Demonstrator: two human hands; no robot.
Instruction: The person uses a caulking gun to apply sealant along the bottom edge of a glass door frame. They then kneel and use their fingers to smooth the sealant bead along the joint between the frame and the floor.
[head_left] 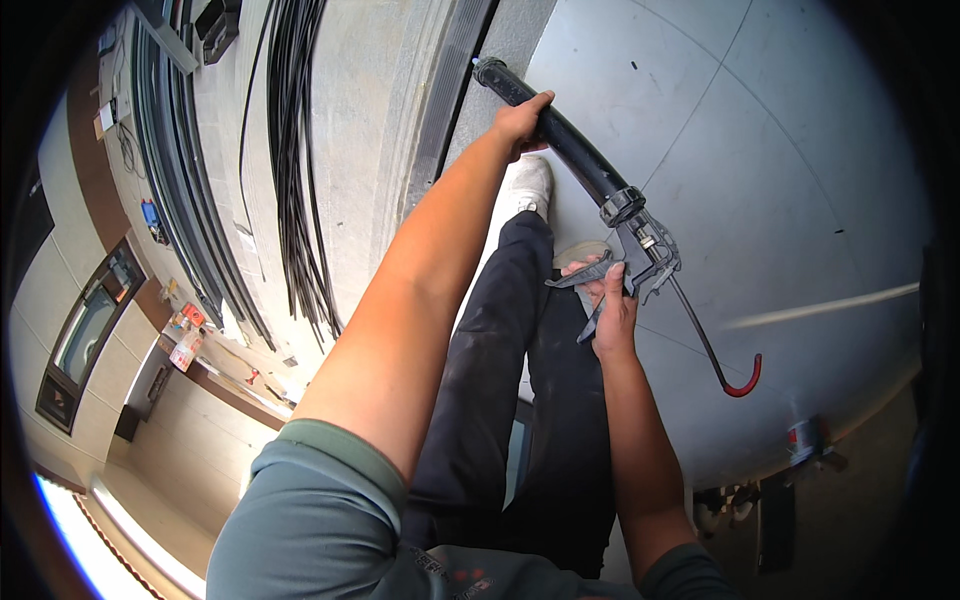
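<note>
A black caulking gun slants across the view in front of me, its nozzle end at the upper left. My left hand is wrapped round the barrel a short way behind that end. At the rear, my right hand grips the grey handle, close to the trigger; some of its fingers are hidden behind the handle. The thin plunger rod sticks out behind and ends in a red-coated hook. It is pulled well out of the barrel.
A large pale grey panel spreads out to the right, with a dark ribbed strip along its left. Bundles of long black strips and dark profiles lie on the floor at left. My shoe is below the gun.
</note>
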